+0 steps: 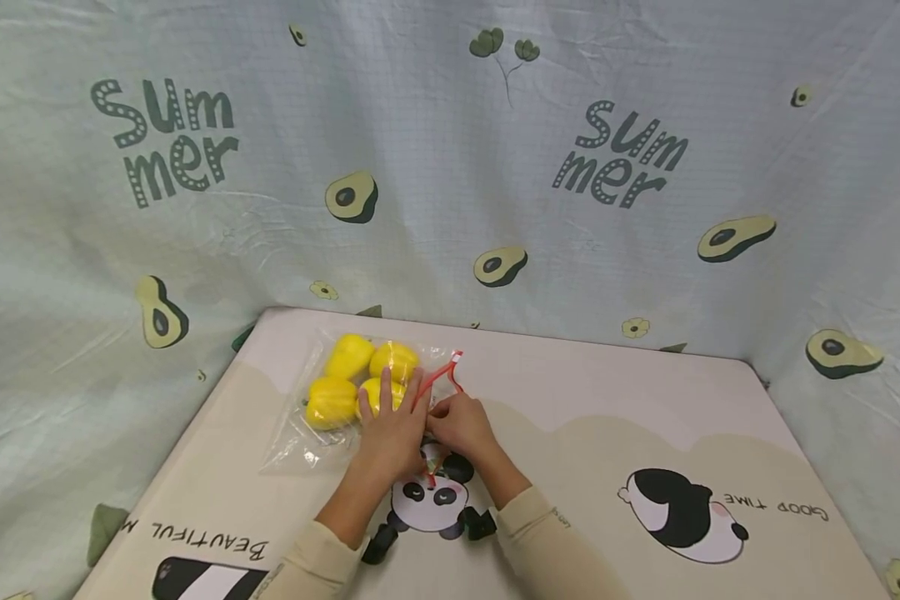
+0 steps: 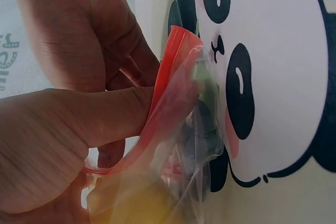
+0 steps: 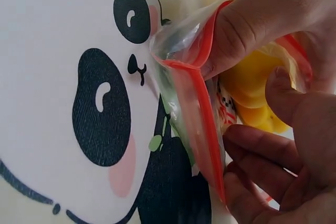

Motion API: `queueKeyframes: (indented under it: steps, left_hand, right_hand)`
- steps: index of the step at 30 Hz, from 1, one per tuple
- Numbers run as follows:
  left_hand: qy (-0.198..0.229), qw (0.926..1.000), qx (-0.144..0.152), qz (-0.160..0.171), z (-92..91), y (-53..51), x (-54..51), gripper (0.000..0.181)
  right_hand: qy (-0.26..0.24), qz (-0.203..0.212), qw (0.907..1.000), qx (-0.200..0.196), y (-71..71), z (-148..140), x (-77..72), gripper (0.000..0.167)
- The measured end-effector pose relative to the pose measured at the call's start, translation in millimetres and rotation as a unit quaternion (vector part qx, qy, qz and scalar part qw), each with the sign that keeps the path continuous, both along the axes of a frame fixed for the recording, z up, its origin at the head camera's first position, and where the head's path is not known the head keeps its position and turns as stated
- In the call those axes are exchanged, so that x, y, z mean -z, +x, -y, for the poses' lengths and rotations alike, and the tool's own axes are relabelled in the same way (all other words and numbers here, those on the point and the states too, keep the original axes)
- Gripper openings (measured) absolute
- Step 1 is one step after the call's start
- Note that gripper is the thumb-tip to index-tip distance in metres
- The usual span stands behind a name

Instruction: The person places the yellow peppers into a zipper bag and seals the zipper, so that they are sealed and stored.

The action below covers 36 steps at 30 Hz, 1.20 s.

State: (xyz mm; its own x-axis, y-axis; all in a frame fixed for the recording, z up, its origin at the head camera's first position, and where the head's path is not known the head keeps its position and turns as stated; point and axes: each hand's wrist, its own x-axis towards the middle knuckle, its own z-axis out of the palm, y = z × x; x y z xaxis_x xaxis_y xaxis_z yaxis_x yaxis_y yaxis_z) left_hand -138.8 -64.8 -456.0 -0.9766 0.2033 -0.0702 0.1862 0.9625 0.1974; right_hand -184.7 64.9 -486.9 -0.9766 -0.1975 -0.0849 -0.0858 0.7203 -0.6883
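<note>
A clear zip bag [image 1: 292, 446] with a red closure [image 3: 206, 116] lies flat, several yellow bell peppers [image 1: 332, 403] inside. My left hand [image 1: 392, 433] rests across it with fingers spread over the peppers. In the left wrist view, its thumb [image 2: 123, 111] reaches past the red edge into the bag's mouth. My right hand [image 1: 461, 423] is at the mouth's right side. In the right wrist view, its loosely bent fingers [image 3: 262, 148] touch the red edge, with the thumb apart from them. The mouth gapes between the hands. The head view hides part of the opening behind the hands.
The bag lies on a pale table cover [image 1: 555, 379] printed with pandas and lettering. A panda print [image 1: 429, 508] lies just in front of the hands. Behind and beside the table hangs a pale curtain [image 1: 420, 108] with avocado prints.
</note>
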Motion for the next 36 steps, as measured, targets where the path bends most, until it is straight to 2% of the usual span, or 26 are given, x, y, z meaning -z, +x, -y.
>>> queueKeyframes:
  steps: [5, 7, 9, 11, 14, 16, 19, 22, 26, 29, 32, 36]
  left_hand:
    - [0.011, 0.9999, 0.002, 0.004, -2.7, -0.2, 0.0, 0.114]
    - [0.009, 1.0, 0.002, 0.001, -2.9, 0.1, -0.3, 0.115]
    - [0.006, 1.0, 0.004, -0.004, -2.5, 0.0, 0.4, 0.114]
    - [0.006, 0.9999, 0.01, -0.003, -1.8, -0.8, -1.8, 0.111]
    - [0.024, 0.9996, 0.014, 0.0, 2.2, -7.7, -12.1, 0.1]
    - [0.044, 0.9989, 0.014, -0.001, 6.5, -16.9, -23.7, 0.091]
    - [0.093, 0.9956, 0.008, 0.002, 14.8, -37.1, -38.0, 0.078]
    - [0.152, 0.9881, 0.004, 0.022, 20.1, -62.1, -43.4, 0.069]
    - [0.221, 0.9748, 0.003, 0.033, 20.4, -97.9, -40.1, 0.056]
    - [0.261, 0.9646, 0.01, 0.033, 16.5, -119.4, -32.7, 0.05]
    - [0.287, 0.9565, 0.016, 0.049, 10.2, -132.7, -24.0, 0.047]
    - [0.29, 0.9547, 0.029, 0.06, 0.7, -140.5, -16.4, 0.044]
  right_hand:
    - [-0.031, 0.014, 0.9993, -0.015, -2.4, -9, 2.7, 0.026]
    - [-0.047, 0.013, 0.9987, -0.01, -5.0, -14, 0.7, 0.024]
    - [-0.067, 0.003, 0.9977, 0.011, -8.5, -19, -0.1, 0.021]
    - [-0.087, -0.011, 0.9947, 0.054, -11.4, -25, -0.3, 0.019]
    - [-0.097, -0.037, 0.9887, 0.109, -16.7, -32, -0.3, 0.019]
    - [-0.096, -0.047, 0.9857, 0.13, -21.1, -36, -2.2, 0.02]
    - [-0.116, -0.039, 0.9816, 0.146, -30.9, -40, -6.8, 0.023]
    - [-0.159, -0.013, 0.9738, 0.162, -42.4, -43, -10.7, 0.027]
    - [-0.226, 0.04, 0.957, 0.178, -57.9, -41, -14.2, 0.031]
    - [-0.256, 0.067, 0.9467, 0.183, -67.5, -35, -16.0, 0.033]
    - [-0.261, 0.068, 0.943, 0.194, -74.6, -27, -18.0, 0.034]
    - [-0.254, 0.039, 0.9439, 0.207, -80.6, -19, -20.7, 0.029]
